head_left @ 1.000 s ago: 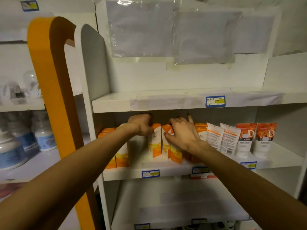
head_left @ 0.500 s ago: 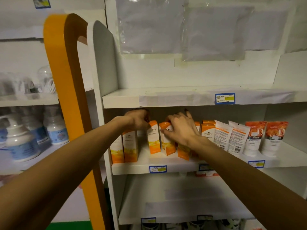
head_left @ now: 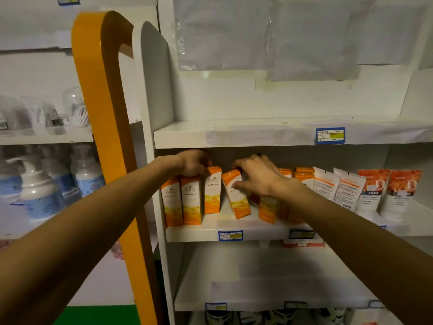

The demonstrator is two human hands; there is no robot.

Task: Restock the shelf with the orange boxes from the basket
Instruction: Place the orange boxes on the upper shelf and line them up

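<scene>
Head view, landmark: the middle shelf with its blue price tag on the front edge.
Orange boxes: a row stands upright on the middle shelf, two at its left end, a third just right of them, more further right behind the right forearm.
Tilted box: one orange box leans top-left above the price tag, apart from the third box; judged not yet squared into the row.
Left hand: the left hand sits on the tops of the left-end boxes, fingers curled down over them, probably steadying them so the row does not topple while the neighbour is adjusted.
Right hand: the right hand grips the tilted box at its top, thumb on the front face and fingers over the top edge; how tightly is hard to tell, since the hand covers the far side.
Tubes: white and orange tubes stand at the right end of the same shelf, separate stock.
Basket: not in view.
Step judged: straightening the tilted box to close the gap.
</scene>
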